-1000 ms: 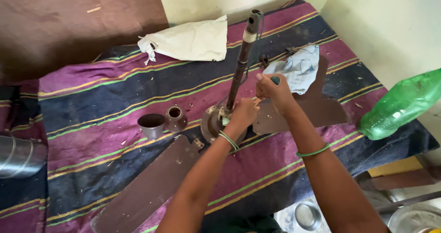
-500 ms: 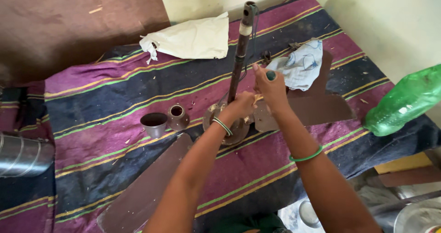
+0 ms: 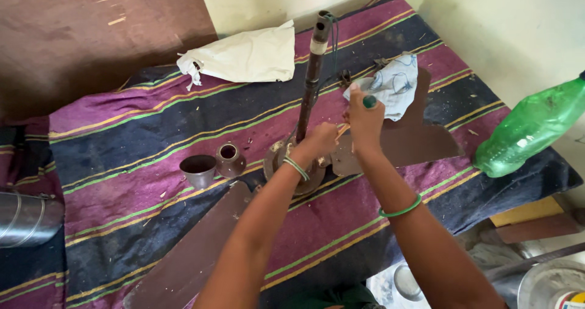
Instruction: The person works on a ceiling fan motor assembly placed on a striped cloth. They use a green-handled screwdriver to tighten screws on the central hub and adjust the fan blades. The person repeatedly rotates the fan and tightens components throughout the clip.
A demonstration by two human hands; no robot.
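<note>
screwdriver (image 3: pixel 365 103) upright in right hand (image 3: pixel 365 123) grip, left hand (image 3: pixel 317 143) on fan motor (image 3: pixel 297 163)

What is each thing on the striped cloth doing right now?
Brown ceiling fan motor with rod: on the cloth, rod up.
Left hand: on the motor.
Right hand: holds a green-handled tool.
Two brown metal cups: upright, side by side.
Green plastic bottle: tilted.
White cloth bag: lying flat.
</note>
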